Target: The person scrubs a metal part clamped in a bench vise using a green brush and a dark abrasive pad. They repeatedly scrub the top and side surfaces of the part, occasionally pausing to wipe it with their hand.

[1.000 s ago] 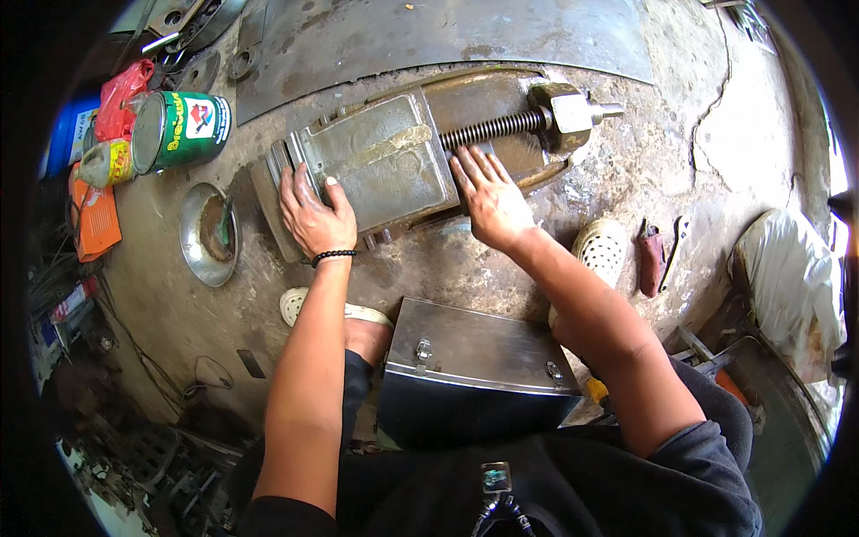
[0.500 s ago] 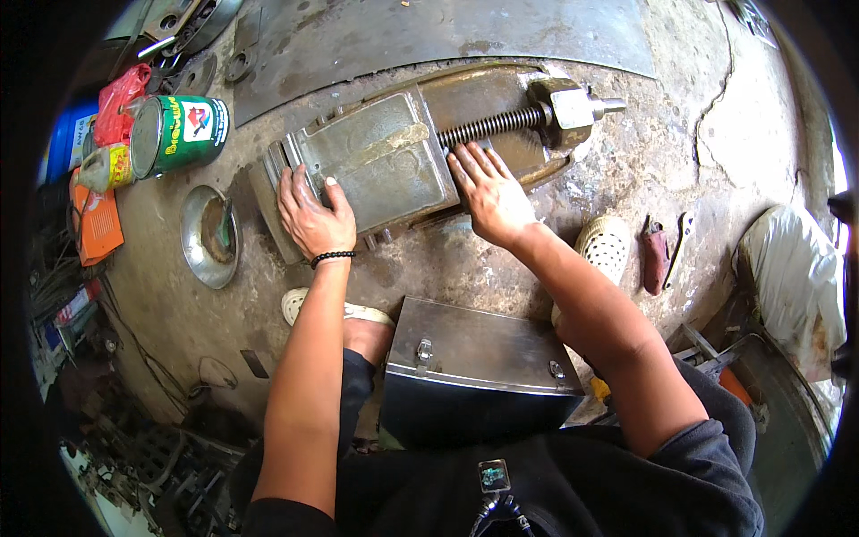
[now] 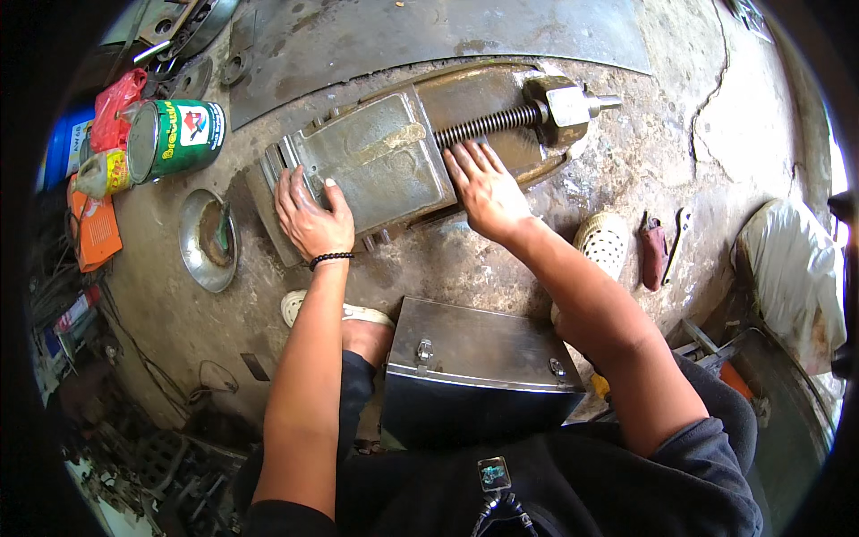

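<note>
The concrete floor (image 3: 152, 295) is spreading out stained and cracked around us, with a dark metal sheet (image 3: 429, 36) lying along its far side. Just this side of the sheet, a heavy vise (image 3: 358, 174) is resting on the floor at a slant, its long screw (image 3: 488, 127) running toward the right into a thick end block (image 3: 564, 112). The person is bending over it, both hands open and gripping nothing. The left hand (image 3: 309, 219), a beaded bracelet (image 3: 331, 258) circling its wrist, is lying with spread fingers over the vise's left end. The right hand (image 3: 488, 192) is reaching with extended fingers to the gap just below the screw; whether its fingertips are touching the screw, I cannot tell. Over to the left, a green can (image 3: 174, 143) is lying tipped beside a red bag (image 3: 116, 112), and a metal bowl (image 3: 215, 277) is sitting nearer the vise. A latched steel box (image 3: 483, 345) is standing close to the person, while a red tool (image 3: 653, 255) is lying beyond the right clog (image 3: 601, 246).
</note>
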The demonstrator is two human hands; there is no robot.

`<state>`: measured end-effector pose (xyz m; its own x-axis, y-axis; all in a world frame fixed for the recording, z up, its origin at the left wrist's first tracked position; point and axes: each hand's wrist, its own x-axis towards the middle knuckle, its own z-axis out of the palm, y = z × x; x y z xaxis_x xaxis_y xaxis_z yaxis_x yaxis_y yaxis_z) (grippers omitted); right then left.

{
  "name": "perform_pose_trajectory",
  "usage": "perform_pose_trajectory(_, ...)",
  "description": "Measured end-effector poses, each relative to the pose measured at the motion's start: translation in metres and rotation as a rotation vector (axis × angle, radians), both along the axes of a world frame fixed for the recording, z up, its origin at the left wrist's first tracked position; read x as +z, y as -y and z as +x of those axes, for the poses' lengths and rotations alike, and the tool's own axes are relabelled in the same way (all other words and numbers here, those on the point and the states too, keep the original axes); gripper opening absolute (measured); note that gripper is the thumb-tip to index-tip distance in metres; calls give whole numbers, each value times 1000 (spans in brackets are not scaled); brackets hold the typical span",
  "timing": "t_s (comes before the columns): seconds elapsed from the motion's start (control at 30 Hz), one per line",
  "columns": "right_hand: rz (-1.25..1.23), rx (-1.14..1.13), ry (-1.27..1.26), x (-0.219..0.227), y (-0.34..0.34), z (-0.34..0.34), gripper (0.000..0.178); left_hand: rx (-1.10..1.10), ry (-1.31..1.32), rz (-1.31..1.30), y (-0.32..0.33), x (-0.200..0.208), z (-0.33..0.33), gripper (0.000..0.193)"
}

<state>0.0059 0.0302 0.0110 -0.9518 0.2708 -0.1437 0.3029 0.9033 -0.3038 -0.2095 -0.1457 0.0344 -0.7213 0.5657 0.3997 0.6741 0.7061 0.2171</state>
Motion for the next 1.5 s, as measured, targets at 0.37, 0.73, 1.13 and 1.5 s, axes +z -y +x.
perform_pose_trajectory(0.37, 10, 73, 75, -7, -4, 2, 69, 11, -19, 18, 0, -1, -1, 50)
perform_pose_trajectory(0.73, -2, 64, 33, -7, -7, 6, 67, 19, -10, 13, 1, -3, 2, 48)
perform_pose_trajectory(1.13, 14, 19, 103, -4, -7, -2, 76, 20, -15, 7, -1, -1, 1, 49)
perform_pose_trajectory(1.5, 21, 1, 70, -6, -7, 5, 71, 28, 0, 8, 1, -2, 0, 49)
